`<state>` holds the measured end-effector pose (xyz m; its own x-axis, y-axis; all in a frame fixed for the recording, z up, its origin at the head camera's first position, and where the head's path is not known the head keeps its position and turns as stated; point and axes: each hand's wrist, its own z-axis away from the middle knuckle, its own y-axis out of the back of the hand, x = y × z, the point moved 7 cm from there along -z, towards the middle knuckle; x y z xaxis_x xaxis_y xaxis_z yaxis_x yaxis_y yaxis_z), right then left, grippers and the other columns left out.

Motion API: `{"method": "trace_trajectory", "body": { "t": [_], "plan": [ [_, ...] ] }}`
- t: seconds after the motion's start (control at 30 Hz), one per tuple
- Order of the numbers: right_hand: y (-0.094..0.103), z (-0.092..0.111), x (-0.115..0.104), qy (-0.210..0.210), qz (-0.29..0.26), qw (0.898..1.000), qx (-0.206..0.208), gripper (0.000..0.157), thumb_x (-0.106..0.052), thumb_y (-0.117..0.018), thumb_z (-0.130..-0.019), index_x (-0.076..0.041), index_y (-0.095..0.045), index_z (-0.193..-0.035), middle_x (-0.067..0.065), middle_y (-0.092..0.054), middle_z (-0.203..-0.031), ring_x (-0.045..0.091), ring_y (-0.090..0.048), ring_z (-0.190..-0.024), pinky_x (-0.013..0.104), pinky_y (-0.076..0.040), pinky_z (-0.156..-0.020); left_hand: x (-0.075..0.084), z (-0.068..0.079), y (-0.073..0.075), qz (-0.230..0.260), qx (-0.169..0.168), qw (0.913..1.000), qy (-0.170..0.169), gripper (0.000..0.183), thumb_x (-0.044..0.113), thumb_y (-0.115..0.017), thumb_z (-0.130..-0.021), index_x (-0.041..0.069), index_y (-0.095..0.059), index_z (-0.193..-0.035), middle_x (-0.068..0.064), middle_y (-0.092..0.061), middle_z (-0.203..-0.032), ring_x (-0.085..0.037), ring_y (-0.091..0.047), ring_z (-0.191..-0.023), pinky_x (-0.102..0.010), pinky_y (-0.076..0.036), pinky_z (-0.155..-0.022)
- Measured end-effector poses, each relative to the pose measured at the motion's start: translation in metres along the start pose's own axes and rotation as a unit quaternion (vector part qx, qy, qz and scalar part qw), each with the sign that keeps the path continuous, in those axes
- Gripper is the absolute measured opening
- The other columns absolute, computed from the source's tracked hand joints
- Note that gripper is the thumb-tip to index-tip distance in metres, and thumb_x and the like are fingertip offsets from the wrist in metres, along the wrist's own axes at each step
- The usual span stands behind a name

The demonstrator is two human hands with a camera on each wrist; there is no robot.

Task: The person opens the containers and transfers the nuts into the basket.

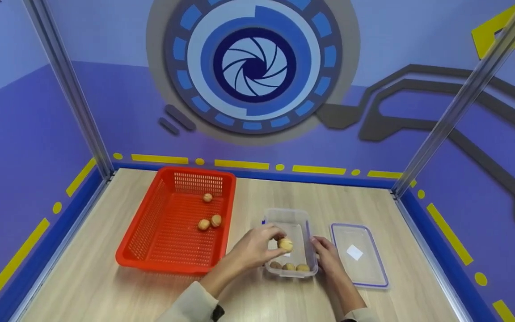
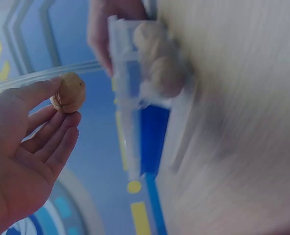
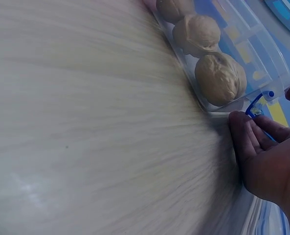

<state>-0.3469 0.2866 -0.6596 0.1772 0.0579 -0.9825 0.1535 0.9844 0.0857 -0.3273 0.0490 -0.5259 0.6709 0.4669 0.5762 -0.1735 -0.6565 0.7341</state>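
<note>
Between its thumb and fingertips my left hand (image 1: 254,247) pinches a walnut (image 1: 286,245) over a clear plastic container (image 1: 307,223). In the left wrist view, the held walnut (image 2: 70,92) sits at the fingertips, apart from the container. Three walnuts (image 3: 220,78) lie in a row along the container's near end. My right hand (image 1: 329,257) holds the container's right side, thumb up by the rim and fingers low against the outer wall, beside a blue clip.
A red plastic basket (image 1: 143,223) stands on the left with three walnuts (image 1: 204,224) inside. The clear lid (image 1: 369,261) with a blue-purple edge lies flat right of the container. Printed panels and metal posts enclose the wooden table (image 1: 257,295).
</note>
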Motion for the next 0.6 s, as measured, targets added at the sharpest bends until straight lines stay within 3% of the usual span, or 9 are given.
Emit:
{"method": "trace_trajectory", "body": {
  "t": [0.13,0.33,0.43,0.6],
  "plan": [
    [-0.001,0.0,-0.002,0.007,-0.004,1.0,-0.002,0.046,-0.028,-0.06,-0.11,0.01,-0.059,-0.134,0.023,-0.063,-0.127,0.028,-0.063,-0.109,0.035,-0.056,-0.083,-0.004,0.006,0.024,0.008,0.01,0.9998,0.015,0.03,0.024,-0.083,-0.094,0.012,-0.074,-0.119,0.004,-0.07,-0.114,-0.008,-0.066,-0.101,-0.025,-0.057,-0.09],
    [-0.002,0.0,-0.001,0.007,0.007,1.0,-0.002,0.046,-0.031,-0.061,-0.109,0.009,-0.06,-0.133,0.023,-0.062,-0.13,0.031,-0.061,-0.114,0.036,-0.055,-0.086,-0.013,0.011,0.055,-0.004,0.037,0.9993,0.007,0.027,0.024,-0.083,-0.094,0.01,-0.074,-0.116,0.0,-0.07,-0.111,-0.014,-0.068,-0.1,-0.029,-0.059,-0.09],
    [-0.002,0.0,-0.001,0.007,0.006,1.0,-0.004,0.046,-0.031,-0.061,-0.109,0.009,-0.061,-0.132,0.023,-0.061,-0.131,0.032,-0.06,-0.116,0.037,-0.055,-0.087,-0.022,0.015,0.067,-0.004,0.052,0.9986,0.013,0.027,0.026,-0.084,-0.094,0.01,-0.075,-0.113,0.0,-0.071,-0.109,-0.016,-0.068,-0.098,-0.032,-0.059,-0.09],
    [-0.001,0.0,-0.001,0.013,-0.007,1.0,-0.003,0.044,-0.028,-0.061,-0.109,0.01,-0.06,-0.131,0.022,-0.062,-0.124,0.027,-0.063,-0.104,0.034,-0.056,-0.08,-0.041,0.02,0.087,0.011,0.072,0.9968,0.034,0.028,0.027,-0.085,-0.093,0.009,-0.075,-0.111,-0.002,-0.072,-0.106,-0.022,-0.07,-0.097,-0.039,-0.061,-0.088]
  ]
}}
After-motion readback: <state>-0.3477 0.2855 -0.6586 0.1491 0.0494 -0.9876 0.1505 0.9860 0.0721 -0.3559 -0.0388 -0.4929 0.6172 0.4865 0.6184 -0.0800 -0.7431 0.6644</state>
